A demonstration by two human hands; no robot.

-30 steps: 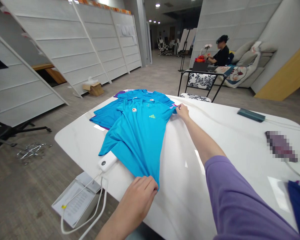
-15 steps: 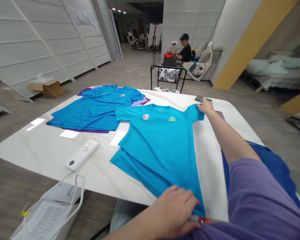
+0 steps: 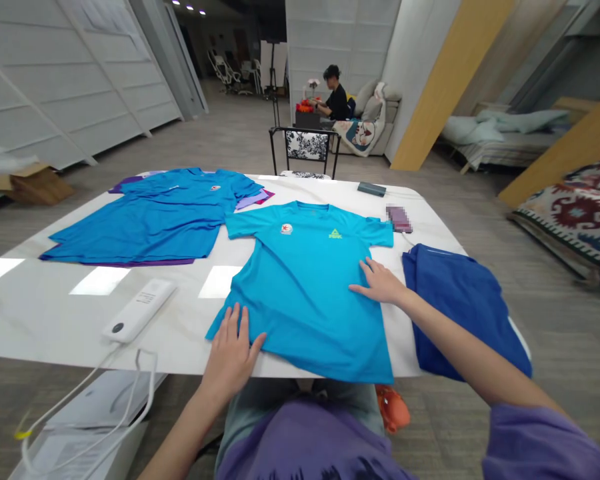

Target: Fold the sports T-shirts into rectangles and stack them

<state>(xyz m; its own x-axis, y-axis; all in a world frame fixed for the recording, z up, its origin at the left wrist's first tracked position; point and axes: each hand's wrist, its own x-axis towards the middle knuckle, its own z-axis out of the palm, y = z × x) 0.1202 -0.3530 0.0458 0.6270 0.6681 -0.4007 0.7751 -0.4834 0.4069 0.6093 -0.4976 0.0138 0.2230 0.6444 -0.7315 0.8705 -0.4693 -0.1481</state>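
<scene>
A bright turquoise T-shirt (image 3: pixel 305 287) lies spread face up on the white table in front of me, its collar toward the far side. On its chest are a small round badge and a green logo. My left hand (image 3: pixel 233 347) rests with fingers spread on the shirt's lower left edge. At the shirt's right side, below the sleeve, my right hand (image 3: pixel 379 283) touches the cloth, its fingers apart. Farther left, a darker blue T-shirt (image 3: pixel 155 213) lies flat on top of purple cloth.
Dark blue folded clothing (image 3: pixel 455 307) lies at the table's right. A white power strip (image 3: pixel 140 310) with a cable is at left, above a white bag (image 3: pixel 80 427). A phone (image 3: pixel 399 219) and a dark case (image 3: pixel 371 189) lie beyond. A chair (image 3: pixel 307 147) and a seated person (image 3: pixel 336 97) are farther back.
My right hand has let go of the right sleeve and come back to the shirt's side. My left hand has moved from the bottom hem to the left edge. The view has turned right.
</scene>
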